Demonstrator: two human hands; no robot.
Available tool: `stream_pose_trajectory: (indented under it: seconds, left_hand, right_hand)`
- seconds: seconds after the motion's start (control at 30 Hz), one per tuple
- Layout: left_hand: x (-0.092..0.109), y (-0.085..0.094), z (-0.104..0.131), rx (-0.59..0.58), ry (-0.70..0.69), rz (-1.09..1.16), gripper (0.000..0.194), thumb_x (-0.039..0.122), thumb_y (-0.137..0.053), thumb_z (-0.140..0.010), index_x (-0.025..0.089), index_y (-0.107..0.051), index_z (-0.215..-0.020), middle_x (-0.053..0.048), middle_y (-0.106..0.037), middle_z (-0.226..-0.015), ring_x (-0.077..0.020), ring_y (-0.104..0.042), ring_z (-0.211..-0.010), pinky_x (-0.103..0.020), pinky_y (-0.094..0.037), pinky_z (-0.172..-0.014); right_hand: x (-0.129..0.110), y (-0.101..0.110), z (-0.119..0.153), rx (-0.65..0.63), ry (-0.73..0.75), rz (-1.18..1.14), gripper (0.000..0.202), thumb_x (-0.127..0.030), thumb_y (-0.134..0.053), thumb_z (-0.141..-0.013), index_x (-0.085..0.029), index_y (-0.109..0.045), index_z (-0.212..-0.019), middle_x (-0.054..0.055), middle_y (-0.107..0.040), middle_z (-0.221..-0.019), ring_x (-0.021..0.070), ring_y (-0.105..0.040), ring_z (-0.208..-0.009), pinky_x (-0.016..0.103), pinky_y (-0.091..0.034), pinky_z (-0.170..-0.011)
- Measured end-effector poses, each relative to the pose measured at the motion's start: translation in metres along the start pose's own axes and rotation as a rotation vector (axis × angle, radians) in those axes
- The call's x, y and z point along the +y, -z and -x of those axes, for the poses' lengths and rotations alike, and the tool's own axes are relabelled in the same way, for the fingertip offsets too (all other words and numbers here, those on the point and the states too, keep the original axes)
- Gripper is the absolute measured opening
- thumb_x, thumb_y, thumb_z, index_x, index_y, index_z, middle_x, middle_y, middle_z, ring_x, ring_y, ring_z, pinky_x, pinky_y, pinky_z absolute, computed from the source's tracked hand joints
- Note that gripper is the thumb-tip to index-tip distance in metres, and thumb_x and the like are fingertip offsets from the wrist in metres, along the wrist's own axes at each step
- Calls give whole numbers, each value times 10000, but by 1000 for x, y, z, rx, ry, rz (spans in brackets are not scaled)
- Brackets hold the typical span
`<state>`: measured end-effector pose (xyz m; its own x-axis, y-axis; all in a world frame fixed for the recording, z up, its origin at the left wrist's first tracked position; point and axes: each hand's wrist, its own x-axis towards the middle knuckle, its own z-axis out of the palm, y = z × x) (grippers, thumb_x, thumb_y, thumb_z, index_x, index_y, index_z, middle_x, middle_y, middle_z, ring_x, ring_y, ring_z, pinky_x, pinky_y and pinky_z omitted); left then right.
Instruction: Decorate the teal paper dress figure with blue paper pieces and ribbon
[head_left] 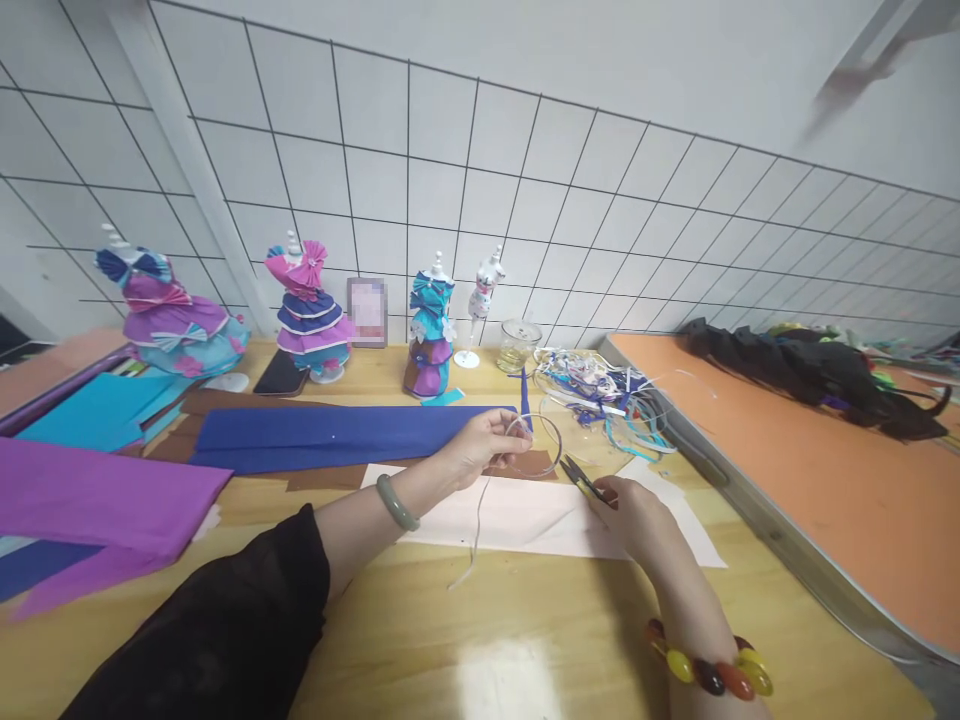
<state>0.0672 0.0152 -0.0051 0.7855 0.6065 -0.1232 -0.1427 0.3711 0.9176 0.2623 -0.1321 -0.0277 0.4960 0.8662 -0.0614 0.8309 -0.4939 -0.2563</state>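
A thin, pale looped cord (559, 440) is pinched in the fingers of my left hand (491, 445), and its loose tail hangs down over a light pink strip (510, 515). To the right, my right hand (630, 510) is closed round small dark scissors (583, 480), whose tips point up and left toward the loop without touching it. Both hands are above the pink strip. Behind my left hand lies a long dark blue folded strip (322, 437), over brown material (300, 480).
Dressed mini forms (184, 330) (311, 320) (431, 340), a bare form (484, 290), a glass jar (519, 345) and a phone (281, 373) stand or lie at the back. Tangled scraps (600, 385) are back right; purple sheets (112, 495) lie left.
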Motion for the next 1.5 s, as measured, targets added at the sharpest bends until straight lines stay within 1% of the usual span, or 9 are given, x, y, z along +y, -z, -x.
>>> stream_pose_trajectory:
  seconds: [0.17, 0.33, 0.47, 0.6, 0.73, 0.87, 1.03, 1.23, 1.5]
  left_hand:
    - [2, 0, 0, 4, 10, -7, 331, 228, -753, -538, 150, -545, -783, 22, -579, -762, -13, -445, -461, -179, -256, -431]
    - [1, 2, -2, 22, 1, 37, 367, 229, -773, -515, 153, -534, -783, 24, -578, -769, -7, -434, -467, -170, -264, -426]
    - [-1, 3, -4, 50, 11, 63, 380, 214, -778, -502, 151, -528, -781, 25, -576, -737, -6, -428, -454, -166, -269, -424]
    - [-3, 5, -6, 56, 14, 63, 362, 209, -764, -527, 158, -531, -799, 33, -561, -726, -1, -429, -446, -153, -263, -417]
    - [-5, 7, -6, 30, 17, 29, 353, 222, -749, -554, 170, -535, -830, 28, -573, -743, -4, -436, -450, -151, -275, -421]
    - [-3, 4, -4, 8, 53, -11, 340, 223, -743, -554, 175, -529, -814, 38, -567, -713, -8, -427, -448, -156, -277, -426]
    - [1, 1, 0, -48, 96, -62, 333, 216, -743, -557, 174, -529, -810, 36, -550, -716, -14, -432, -483, -157, -297, -449]
    - [3, 1, 3, -177, 158, -143, 340, 229, -745, -568, 168, -533, -827, 24, -550, -713, -21, -416, -474, -169, -257, -420]
    - [4, -1, 6, -240, 216, -144, 366, 227, -768, -529, 161, -546, -812, 44, -523, -677, -16, -413, -468, -169, -242, -409]
  right_hand:
    - [-6, 7, 4, 11, -11, 74, 277, -223, -426, -766, -188, -655, -918, 122, -692, -879, 264, -628, -814, 298, -399, -609]
    - [5, 4, 0, 102, -39, 26, 337, -192, -385, -778, -141, -640, -993, 162, -675, -959, 287, -618, -873, 330, -415, -675]
    - [13, 6, -5, 185, -102, -269, 372, -240, -373, -800, -119, -591, -1076, 123, -682, -794, 247, -633, -788, 326, -433, -690]
    - [-1, 16, 2, 279, -105, -689, 404, -356, -409, -812, -112, -544, -1105, 41, -582, -631, 184, -569, -599, 289, -428, -572]
    - [-27, 27, 17, 89, 59, -947, 334, -461, -453, -814, -162, -572, -909, -27, -431, -588, 107, -395, -500, 237, -321, -477]
    - [-41, 28, 25, -75, 92, -934, 350, -512, -538, -759, -173, -563, -843, -26, -411, -640, 92, -335, -526, 225, -250, -461]
    - [-39, 24, 21, -220, 147, -939, 411, -553, -475, -786, -167, -490, -644, -47, -300, -572, 79, -241, -489, 239, -160, -439]
    - [-32, 22, 17, -391, 135, -1019, 464, -588, -456, -781, -140, -575, -778, -76, -212, -519, 73, -155, -449, 250, -95, -424]
    - [-34, 25, 20, -474, 146, -1092, 447, -538, -480, -796, -112, -614, -815, -86, -192, -519, 64, -136, -448, 256, -78, -433]
